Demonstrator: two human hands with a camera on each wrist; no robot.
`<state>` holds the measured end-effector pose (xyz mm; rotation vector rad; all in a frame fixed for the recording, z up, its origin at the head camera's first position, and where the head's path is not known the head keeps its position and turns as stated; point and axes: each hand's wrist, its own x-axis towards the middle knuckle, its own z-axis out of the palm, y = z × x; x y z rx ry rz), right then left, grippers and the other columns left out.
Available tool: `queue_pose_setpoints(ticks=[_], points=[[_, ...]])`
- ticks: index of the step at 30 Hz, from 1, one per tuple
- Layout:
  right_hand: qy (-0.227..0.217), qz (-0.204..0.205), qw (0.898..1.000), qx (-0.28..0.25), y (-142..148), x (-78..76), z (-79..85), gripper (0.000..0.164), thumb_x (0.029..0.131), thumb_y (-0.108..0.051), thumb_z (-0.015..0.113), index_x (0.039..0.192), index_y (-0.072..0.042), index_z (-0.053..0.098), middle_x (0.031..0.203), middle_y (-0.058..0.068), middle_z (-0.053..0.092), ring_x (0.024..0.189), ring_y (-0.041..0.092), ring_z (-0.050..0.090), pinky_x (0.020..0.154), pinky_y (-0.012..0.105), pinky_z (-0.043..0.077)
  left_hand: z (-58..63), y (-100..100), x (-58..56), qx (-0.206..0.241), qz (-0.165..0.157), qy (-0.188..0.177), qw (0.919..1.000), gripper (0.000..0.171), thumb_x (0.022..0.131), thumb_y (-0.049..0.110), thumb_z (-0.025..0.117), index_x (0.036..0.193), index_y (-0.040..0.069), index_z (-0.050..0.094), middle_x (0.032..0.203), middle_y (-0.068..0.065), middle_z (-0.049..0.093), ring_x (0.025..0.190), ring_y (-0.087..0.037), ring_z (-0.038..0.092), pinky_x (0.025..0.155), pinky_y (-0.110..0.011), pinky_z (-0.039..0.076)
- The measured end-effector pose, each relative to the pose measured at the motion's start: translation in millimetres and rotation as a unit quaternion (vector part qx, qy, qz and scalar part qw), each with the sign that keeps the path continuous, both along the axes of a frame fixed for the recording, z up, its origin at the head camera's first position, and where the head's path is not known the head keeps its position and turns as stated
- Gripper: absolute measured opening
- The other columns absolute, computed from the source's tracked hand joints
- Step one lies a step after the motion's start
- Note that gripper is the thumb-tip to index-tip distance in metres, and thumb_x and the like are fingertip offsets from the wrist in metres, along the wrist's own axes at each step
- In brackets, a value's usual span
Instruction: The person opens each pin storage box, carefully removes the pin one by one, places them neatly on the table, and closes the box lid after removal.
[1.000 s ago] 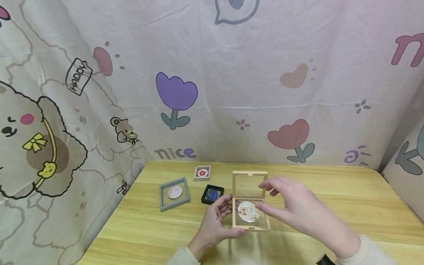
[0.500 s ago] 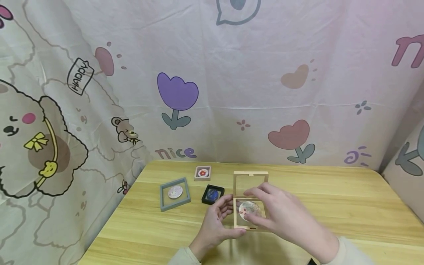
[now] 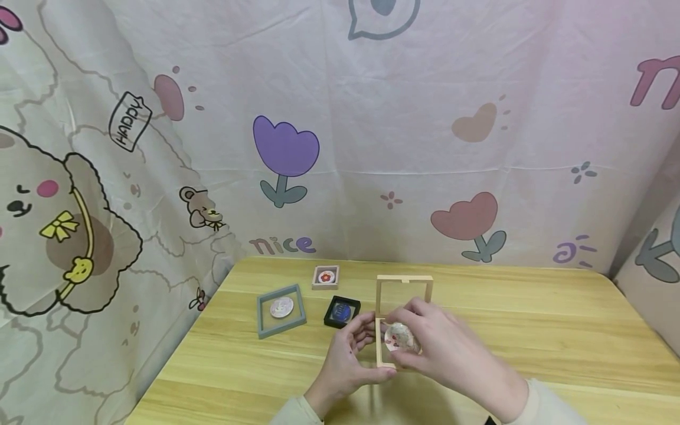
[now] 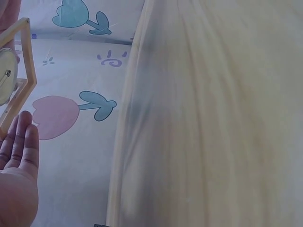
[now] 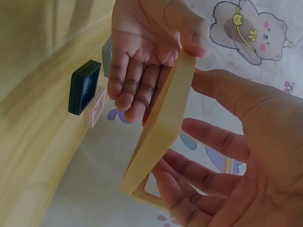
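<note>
A light wooden display case (image 3: 379,348) with its hinged lid (image 3: 405,277) raised and clear film in its panels is in my left hand (image 3: 342,360). Thumb and fingers hold it by the left side. A round pin badge (image 3: 395,337) with a pale printed picture lies in the lower panel; its pin clasp shows on the back of the badge (image 4: 5,78) in the left wrist view. My right hand (image 3: 451,348) curls over the badge, thumb at its lower rim and fingertips at its upper rim, hiding its right part. In the right wrist view, the case (image 5: 163,123) hides the badge.
On the wooden table (image 3: 223,366), left of the hands, stand a grey frame with a round badge (image 3: 281,307), a small black frame (image 3: 326,319) with a blue disc, and a small pink frame (image 3: 325,287) with a red flower. A printed cloth (image 3: 366,118) hangs behind.
My right hand has moved left and down over the case, and its thumb and fingers have closed in around the badge. The left hand keeps holding the case almost still.
</note>
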<state>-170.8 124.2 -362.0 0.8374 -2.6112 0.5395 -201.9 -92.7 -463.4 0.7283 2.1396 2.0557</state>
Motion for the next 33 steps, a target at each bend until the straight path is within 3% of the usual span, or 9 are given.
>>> queue_pose_setpoints(ticks=[14,20,33], points=[[-0.022,0.021,0.999,-0.016,-1.6,-0.9,-0.6,0.027,0.082,-0.024,0.087,0.106,-0.026,0.076,0.099,-0.008,0.069,0.069,-0.003,0.046,0.059,0.019,0.044,-1.8,1.0,-0.5,-0.01,0.001,0.011,0.9999,0.088,0.077,0.011,0.093,0.152,-0.004,0.05,0.133,-0.008,0.071,0.118,-0.015,0.069,0.111,-0.024,0.056],[-0.021,0.018,1.0,-0.009,-1.7,-1.7,0.2,0.026,0.081,-0.025,0.087,0.105,-0.024,0.077,0.097,-0.008,0.068,0.069,-0.003,0.046,0.058,0.019,0.044,-1.9,1.5,0.1,-0.008,0.001,0.006,0.9999,0.085,0.076,0.01,0.093,0.151,0.001,0.053,0.133,-0.007,0.071,0.118,-0.015,0.069,0.11,-0.026,0.057],[-0.039,0.014,0.999,-0.024,0.6,-3.0,0.0,0.028,0.075,-0.024,0.088,0.1,-0.026,0.076,0.094,-0.011,0.063,0.071,-0.002,0.045,0.059,0.018,0.043,1.7,1.5,2.0,0.006,-0.015,-0.043,0.9989,0.095,0.075,0.006,0.091,0.156,-0.007,0.043,0.14,-0.012,0.065,0.122,-0.013,0.066,0.11,-0.022,0.056]])
